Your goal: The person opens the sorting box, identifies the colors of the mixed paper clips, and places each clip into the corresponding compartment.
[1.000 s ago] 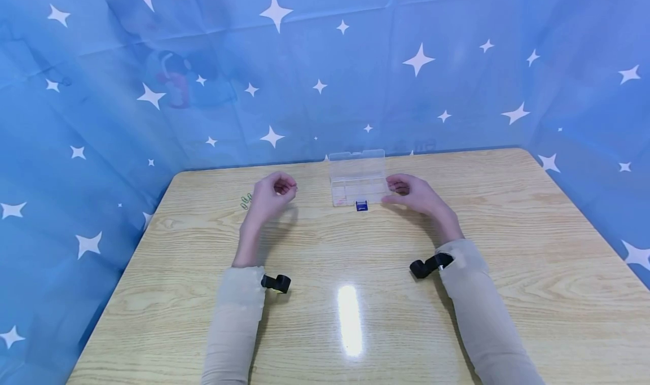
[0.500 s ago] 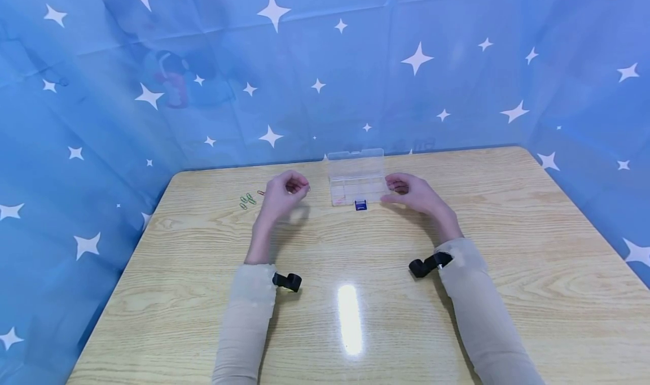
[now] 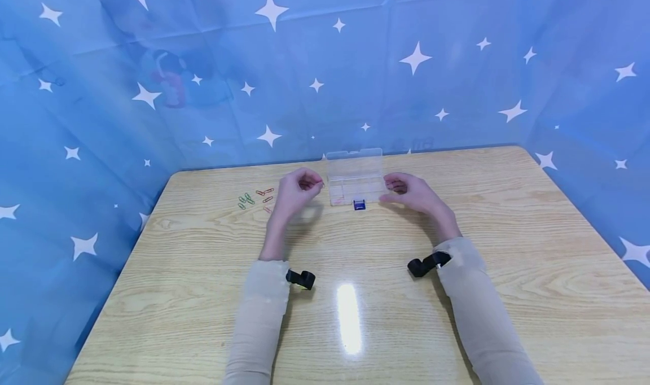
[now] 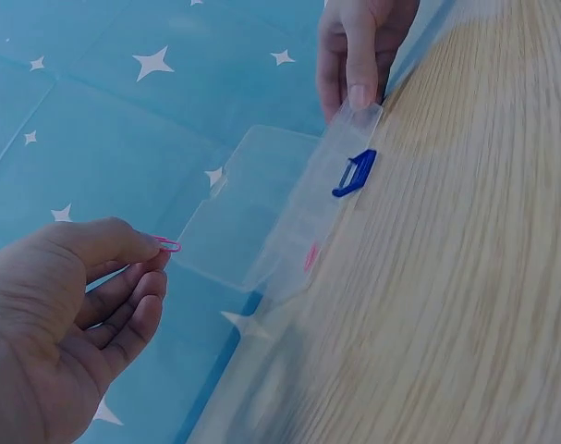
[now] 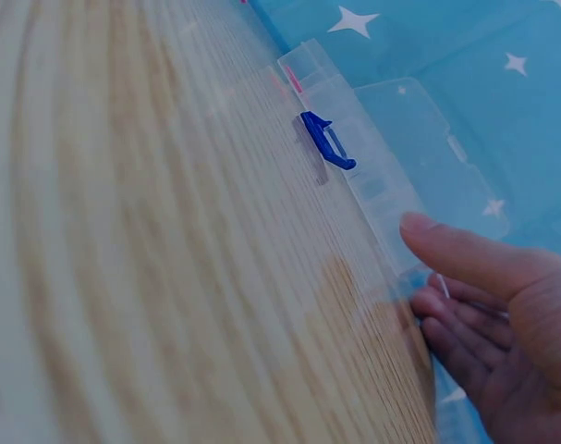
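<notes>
A pink paper clip (image 4: 170,245) is pinched between the thumb and forefinger of my left hand (image 3: 297,194), just left of the clear plastic box. The box (image 4: 328,199) stands with its lid (image 3: 354,165) raised at the back and its blue latch (image 3: 359,205) hanging at the front. Another pink clip (image 4: 311,256) shows in its left end compartment. My right hand (image 3: 412,194) grips the right end of the box, thumb at the front corner and fingers round the far side, as the right wrist view shows.
Left of my left hand, several green paper clips (image 3: 246,199) lie in a group on the wooden table (image 3: 178,272). Red clips (image 3: 267,199) and a pink one are scattered nearer my left wrist. A blue star-patterned cloth (image 3: 304,46) hangs behind the table.
My left hand has moved right with the pinched clip, from beside the loose clips toward the box, uncovering red and pink clips on the table. The right hand keeps its place at the box.
</notes>
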The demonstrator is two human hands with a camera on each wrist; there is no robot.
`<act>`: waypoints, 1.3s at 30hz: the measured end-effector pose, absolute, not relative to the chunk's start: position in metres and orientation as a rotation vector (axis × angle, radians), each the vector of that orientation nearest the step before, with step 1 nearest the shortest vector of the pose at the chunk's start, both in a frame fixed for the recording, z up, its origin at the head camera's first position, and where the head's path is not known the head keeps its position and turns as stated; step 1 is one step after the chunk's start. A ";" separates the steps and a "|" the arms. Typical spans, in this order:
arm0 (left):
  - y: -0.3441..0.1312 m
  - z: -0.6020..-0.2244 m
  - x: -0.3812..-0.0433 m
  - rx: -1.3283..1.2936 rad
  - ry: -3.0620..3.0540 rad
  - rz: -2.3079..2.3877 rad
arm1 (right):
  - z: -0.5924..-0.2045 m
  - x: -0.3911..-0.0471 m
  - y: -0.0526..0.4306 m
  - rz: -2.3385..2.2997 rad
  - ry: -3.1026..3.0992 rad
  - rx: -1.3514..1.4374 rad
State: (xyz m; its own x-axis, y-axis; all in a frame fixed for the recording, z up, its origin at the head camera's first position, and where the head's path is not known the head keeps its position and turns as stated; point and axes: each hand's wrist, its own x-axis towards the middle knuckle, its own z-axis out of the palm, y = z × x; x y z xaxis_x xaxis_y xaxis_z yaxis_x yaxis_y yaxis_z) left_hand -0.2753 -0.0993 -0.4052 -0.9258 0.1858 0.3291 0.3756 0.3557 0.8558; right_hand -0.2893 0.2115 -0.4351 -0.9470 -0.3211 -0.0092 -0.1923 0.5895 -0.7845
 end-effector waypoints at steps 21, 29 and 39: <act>-0.070 -0.431 -0.281 -0.468 -2.514 -1.576 | -0.435 -0.290 0.211 -1.301 2.655 -0.421; -0.069 -0.435 -0.281 -0.508 -2.520 -1.559 | -0.435 -0.291 0.211 -1.305 2.656 -0.436; -0.069 -0.434 -0.279 -0.498 -2.540 -1.564 | -0.435 -0.291 0.211 -1.289 2.667 -0.431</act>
